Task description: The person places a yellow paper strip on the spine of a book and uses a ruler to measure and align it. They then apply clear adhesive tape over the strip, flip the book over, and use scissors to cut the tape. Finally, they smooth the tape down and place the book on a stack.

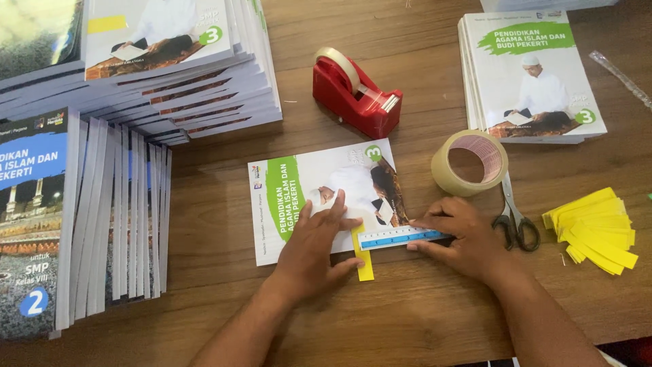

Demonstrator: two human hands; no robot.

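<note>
A thin white-and-green softcover book (pixel 319 194) lies flat on the brown wooden table (pixel 421 306), turned sideways to the viewer, near the table's middle. A narrow yellow paper strip (pixel 363 258) lies across the book's near edge and overhangs onto the table. The left hand (pixel 309 248) rests palm-down, fingers spread flat on the cover, thumb touching the strip; it grips nothing. The right hand (pixel 462 238) presses a short blue-and-white ruler (pixel 401 237) against the book's near right corner, fingertips holding it down rather than closing around it. Just beyond the right hand stand a roll of tan packing tape (pixel 470 162) and grey-handled scissors (pixel 517 221). Farther right lies a fan of cut yellow strips (pixel 598 230). A red tape dispenser (pixel 354 92) sits behind the book. Stacks of similar books (pixel 170 61) occupy the left and far right.
</note>
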